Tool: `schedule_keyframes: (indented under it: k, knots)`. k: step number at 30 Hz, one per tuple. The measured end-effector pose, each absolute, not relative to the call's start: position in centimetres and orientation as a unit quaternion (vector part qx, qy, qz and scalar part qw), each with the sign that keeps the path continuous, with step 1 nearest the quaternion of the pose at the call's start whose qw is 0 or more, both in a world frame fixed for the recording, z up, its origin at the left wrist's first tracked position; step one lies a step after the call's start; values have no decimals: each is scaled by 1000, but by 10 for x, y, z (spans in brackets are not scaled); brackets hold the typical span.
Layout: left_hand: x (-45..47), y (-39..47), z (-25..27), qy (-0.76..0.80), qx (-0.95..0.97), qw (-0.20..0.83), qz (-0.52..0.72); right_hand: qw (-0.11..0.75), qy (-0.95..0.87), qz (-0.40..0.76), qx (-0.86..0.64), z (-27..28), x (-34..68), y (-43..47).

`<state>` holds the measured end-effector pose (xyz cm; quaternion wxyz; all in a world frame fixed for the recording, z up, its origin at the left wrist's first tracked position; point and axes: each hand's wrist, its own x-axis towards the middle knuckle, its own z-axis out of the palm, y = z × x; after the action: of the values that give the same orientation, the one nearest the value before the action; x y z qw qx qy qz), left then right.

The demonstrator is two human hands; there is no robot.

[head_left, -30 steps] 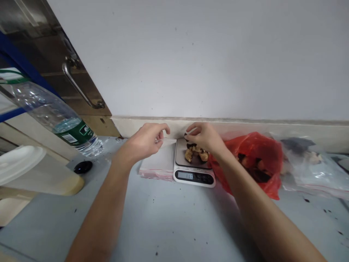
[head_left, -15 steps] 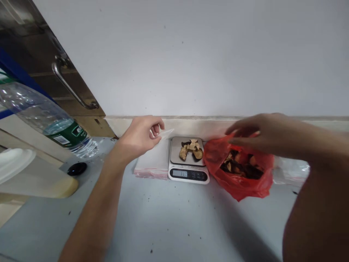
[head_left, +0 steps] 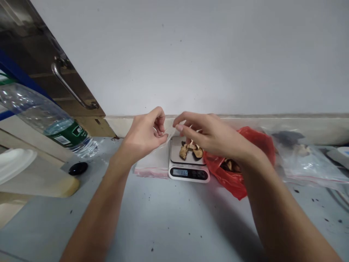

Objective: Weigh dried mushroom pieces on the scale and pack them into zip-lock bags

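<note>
My left hand (head_left: 145,136) pinches a thin clear zip bag (head_left: 169,134) above a stack of flat zip bags (head_left: 151,163). My right hand (head_left: 209,134) is just right of that bag, fingers curved and a little apart, thumb and forefinger at its edge; contact is unclear. Beneath the right hand stands a white digital scale (head_left: 189,174) with a lit display. Several dried mushroom pieces (head_left: 184,153) lie on its plate, partly hidden by the fingers. A red plastic bag (head_left: 229,182) with more dried pieces sits right of the scale, partly behind my right forearm.
Filled clear zip bags (head_left: 302,160) lie at the right. On the left are a large water bottle (head_left: 68,131), a pale plastic container (head_left: 35,174) and a small black oval object (head_left: 78,168). A wall (head_left: 204,65) closes off the back of the grey table (head_left: 163,225).
My right hand has left the red bag and moved left, over the scale to the clear bag in my left hand. The filled bags at the right have come into view.
</note>
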<state>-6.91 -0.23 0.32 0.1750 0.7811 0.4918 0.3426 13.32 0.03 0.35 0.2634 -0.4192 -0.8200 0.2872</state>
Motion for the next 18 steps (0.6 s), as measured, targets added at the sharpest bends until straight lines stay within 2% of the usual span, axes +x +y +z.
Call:
schedule_keyframes:
  k: [5, 8, 10, 14, 18]
  knots:
    - [-67, -4, 3, 492, 783, 131, 358, 152, -815, 323, -457, 1, 131, 2]
    - [-69, -7, 5, 459, 805, 110, 359, 213, -782, 246, -532, 1, 126, 3]
    - [-71, -8, 5, 440, 830, 140, 313, 272, -766, 239, -531, 2, 125, 4]
    - [-75, -6, -1, 443, 849, 211, 197, 346, -761, 326, -441, 2, 127, 5]
    - [-76, -5, -2, 458, 846, 201, 186, 398, -726, 387, -407, -6, 128, 10]
